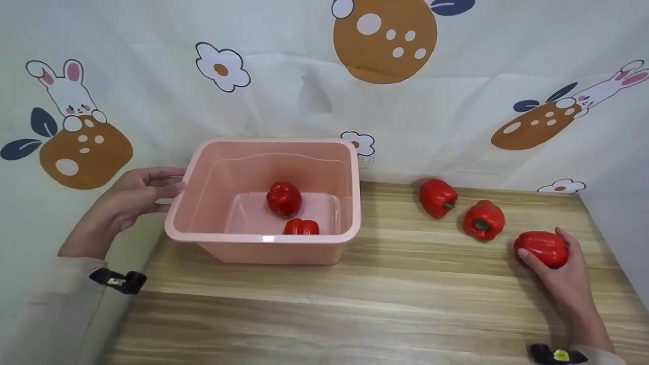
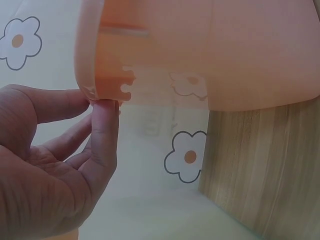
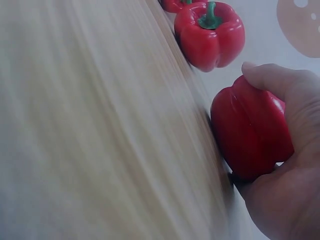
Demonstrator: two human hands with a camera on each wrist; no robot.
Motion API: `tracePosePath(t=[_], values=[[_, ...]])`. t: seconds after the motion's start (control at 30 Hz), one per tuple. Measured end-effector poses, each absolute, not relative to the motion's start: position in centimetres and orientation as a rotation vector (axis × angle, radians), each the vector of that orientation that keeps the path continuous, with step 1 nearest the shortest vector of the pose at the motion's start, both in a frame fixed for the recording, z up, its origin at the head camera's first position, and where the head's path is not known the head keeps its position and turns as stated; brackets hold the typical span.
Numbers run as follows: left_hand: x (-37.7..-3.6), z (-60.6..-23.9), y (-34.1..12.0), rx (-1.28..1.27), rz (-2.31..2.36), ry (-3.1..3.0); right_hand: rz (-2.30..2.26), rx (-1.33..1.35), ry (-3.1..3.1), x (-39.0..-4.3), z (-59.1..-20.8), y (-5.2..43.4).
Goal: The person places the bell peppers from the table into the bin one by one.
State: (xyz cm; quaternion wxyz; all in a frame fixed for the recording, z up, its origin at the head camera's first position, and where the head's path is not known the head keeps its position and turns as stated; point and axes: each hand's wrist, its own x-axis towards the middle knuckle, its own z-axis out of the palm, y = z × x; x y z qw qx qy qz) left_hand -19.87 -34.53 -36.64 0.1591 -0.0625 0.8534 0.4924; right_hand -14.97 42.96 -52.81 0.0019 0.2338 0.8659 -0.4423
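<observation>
Right hand (image 1: 565,274) cups a glossy, firm pepper (image 1: 541,248) round its belly, likely slippery, while left hand (image 1: 129,200) steadies the tub (image 1: 263,238), fingers relaxed.

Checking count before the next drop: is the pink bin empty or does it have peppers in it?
Not empty. The bin holds two red peppers on its floor, seen in the head view.

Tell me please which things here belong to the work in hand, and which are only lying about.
In the work:
- right hand gripping a red pepper
- left hand touching the pink tub
- two peppers in the tub
- two peppers waiting on the table

Lying about:
- cartoon backdrop cloth
</observation>
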Motion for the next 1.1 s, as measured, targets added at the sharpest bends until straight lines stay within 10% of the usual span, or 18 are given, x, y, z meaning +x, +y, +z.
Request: tracePosePath(t=[1.1], values=[[-19.8, -36.6, -34.6, -0.151, 1.441, 2.424, -1.487, 0.517, 3.020, -13.4, -48.0, 39.8]])
